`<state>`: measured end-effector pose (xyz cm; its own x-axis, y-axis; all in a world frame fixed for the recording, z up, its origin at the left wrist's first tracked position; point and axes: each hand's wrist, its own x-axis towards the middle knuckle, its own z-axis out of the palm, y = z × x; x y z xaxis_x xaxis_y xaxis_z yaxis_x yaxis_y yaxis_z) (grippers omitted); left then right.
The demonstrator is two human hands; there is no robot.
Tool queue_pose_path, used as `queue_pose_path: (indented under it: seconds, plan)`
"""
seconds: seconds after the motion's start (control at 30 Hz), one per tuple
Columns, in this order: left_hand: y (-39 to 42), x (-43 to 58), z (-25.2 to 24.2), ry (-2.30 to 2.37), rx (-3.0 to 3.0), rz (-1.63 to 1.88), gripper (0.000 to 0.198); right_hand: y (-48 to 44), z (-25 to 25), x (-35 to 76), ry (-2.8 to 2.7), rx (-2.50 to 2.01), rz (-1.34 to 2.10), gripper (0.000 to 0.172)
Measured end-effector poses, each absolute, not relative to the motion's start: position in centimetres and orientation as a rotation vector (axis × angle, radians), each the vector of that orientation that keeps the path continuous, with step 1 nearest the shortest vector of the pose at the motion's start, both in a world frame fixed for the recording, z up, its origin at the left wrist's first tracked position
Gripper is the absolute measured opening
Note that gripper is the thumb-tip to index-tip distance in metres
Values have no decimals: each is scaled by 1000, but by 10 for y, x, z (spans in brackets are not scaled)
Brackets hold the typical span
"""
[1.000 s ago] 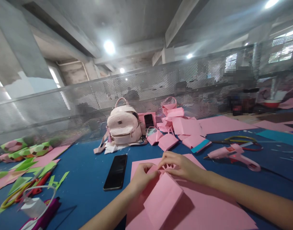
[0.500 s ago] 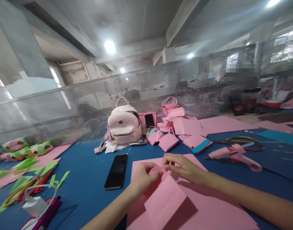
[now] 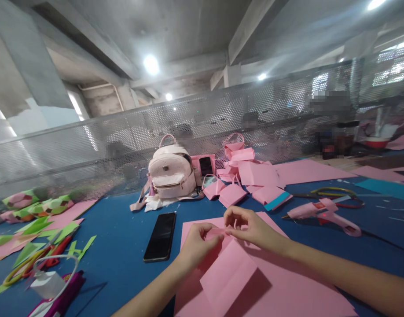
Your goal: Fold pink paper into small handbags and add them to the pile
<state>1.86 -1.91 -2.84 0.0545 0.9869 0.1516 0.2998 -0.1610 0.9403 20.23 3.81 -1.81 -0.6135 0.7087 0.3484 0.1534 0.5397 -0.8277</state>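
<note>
A folded pink paper piece [image 3: 229,276], shaped like a small box or bag, is tilted above a large pink paper sheet [image 3: 307,286]. My left hand [image 3: 201,244] pinches its left side, thumb on the near face and fingers behind. My right hand [image 3: 250,229] is closed on the upper edge, thumb and fingertips pressed together near the left thumb. What exactly lies under the right fingertips is partly hidden. The piece casts a shadow on the sheet to its right.
Left of the sheet lies a black phone [image 3: 159,237]. A pink glue gun [image 3: 324,215] and scissors [image 3: 337,193] lie to the right. Behind stand a white backpack [image 3: 170,174] and several small pink paper bags [image 3: 233,193]. A power strip [image 3: 68,293] occupies the near left.
My right hand's fingers have risen slightly and bent into a tighter pinch at the paper's upper edge. The left hand and the paper piece have barely moved.
</note>
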Motion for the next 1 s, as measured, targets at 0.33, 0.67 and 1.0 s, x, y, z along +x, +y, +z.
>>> queue_pose_path:
  seconds: [0.33,0.67,1.0]
  plan:
    - [-18,19,-29,1350,1568,1185,19,35,-16,202,-2044,-722,1008,7]
    - [-14,15,-29,1328,1565,1213,18,33,-2,210,-2031,-752,915,9]
    - [-8,10,-35,1339,1502,1224,16,-7,5,317,-2075,-1003,443,46]
